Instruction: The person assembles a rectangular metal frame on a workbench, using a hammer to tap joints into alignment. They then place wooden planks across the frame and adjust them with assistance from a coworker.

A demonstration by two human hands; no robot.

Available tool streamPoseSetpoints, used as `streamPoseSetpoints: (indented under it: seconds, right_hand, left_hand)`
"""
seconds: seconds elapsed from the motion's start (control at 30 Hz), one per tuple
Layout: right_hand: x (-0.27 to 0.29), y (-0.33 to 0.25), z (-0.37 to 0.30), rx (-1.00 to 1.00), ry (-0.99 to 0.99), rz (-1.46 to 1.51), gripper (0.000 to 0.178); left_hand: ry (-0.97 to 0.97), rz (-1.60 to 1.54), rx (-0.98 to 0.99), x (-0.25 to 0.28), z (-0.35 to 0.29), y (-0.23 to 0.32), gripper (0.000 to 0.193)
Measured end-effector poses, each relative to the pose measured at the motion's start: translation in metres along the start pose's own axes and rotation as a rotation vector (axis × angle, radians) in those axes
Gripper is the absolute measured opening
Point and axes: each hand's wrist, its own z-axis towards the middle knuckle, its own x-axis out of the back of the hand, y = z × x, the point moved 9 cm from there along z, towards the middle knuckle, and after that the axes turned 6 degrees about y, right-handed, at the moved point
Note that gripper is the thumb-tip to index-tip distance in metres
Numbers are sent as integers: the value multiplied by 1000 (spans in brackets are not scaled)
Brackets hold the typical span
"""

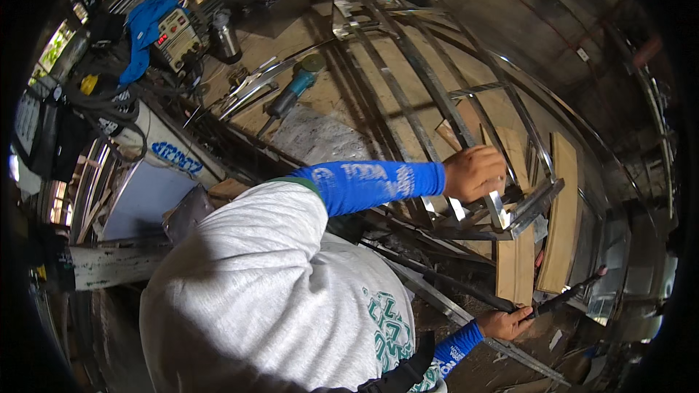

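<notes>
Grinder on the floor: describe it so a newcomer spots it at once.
Start from the long metal frame spanning the upper right. Left of it lies a grey sheet, and the grinder sits by that sheet's upper edge. It has a teal body with a rounded head at its upper end, unlike the shiny metal bars on its left.

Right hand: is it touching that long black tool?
Touching. The head view shows the right hand closed on the near end of the black tool, no gap between them.
</notes>
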Motion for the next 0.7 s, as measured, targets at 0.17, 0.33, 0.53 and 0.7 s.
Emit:
streamPoseSetpoints:
  seconds: [0.17, 0.33, 0.53, 0.7]
  right_hand:
    - [-75, -61, -64, 95, -392, 61, 40]
    - [-186, -119, -226, -20, -1189, 308, 32]
    - [-218, -149, -412, 277, -1783, 464, 48]
    - [-208, -207, -503, 351, -2097, 676, 70]
  left_hand:
    - [-149, -497, 605, 4, -106, 41, 33]
    - [165, -571, 791, 68, -143, 97, 79]
    - [1011, -241, 1171, 186, -262, 46, 20]
    - [983, 54, 1184, 325, -317, 39, 18]
